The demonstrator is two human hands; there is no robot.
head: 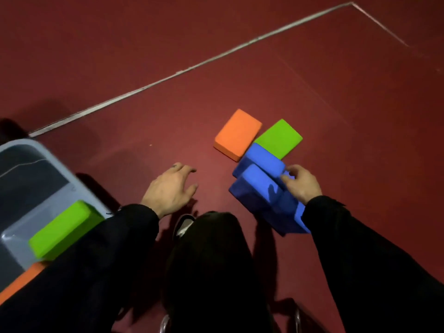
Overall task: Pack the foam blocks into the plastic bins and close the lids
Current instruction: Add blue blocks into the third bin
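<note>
Both hands are out over the red floor (312, 80), well apart from each other. My right hand (303, 183) has its fingers curled onto the blue blocks (260, 186), a stack of at least two tilted up off the floor and held against my black sleeve (360, 248). My left hand (169, 188) hovers with loose, spread fingers and holds nothing. Just beyond my right hand an orange block (237, 134) and a green block (280, 138) lie flat on the floor side by side, both close against the far end of the blue stack. To the left of my left hand sits a grey plastic bin (48, 162), open, with a second green block (61, 230) lying in it near its closer rim; an orange piece (21, 281) shows below that, partly hidden by my left sleeve. A white line (168, 76) crosses the floor well beyond both hands.
</note>
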